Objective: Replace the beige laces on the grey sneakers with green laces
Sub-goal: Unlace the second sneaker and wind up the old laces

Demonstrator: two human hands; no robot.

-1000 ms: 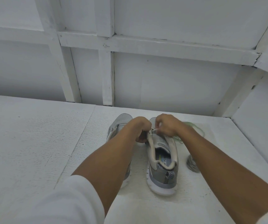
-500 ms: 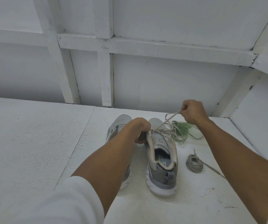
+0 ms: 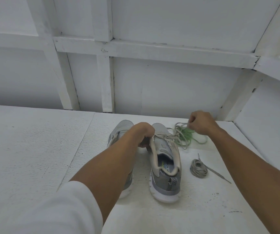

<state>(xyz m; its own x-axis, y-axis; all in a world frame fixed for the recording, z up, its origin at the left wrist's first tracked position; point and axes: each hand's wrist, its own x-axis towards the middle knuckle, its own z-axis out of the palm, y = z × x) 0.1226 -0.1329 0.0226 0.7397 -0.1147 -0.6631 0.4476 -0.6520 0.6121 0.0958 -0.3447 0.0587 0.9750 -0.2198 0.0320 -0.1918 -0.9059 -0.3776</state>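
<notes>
— How does the shoe look?
— The grey sneaker (image 3: 167, 168) has a white sole and a cream collar. It stands toe away from me on the white table (image 3: 34, 149), the other sneaker (image 3: 121, 130) just beside it. The beige lace (image 3: 169, 136) lies slack across its top eyelets.
— And your hands?
— My left hand (image 3: 143, 134) grips the collar's edge; my right hand (image 3: 201, 123) pinches the lace end above the green laces (image 3: 189, 134)
</notes>
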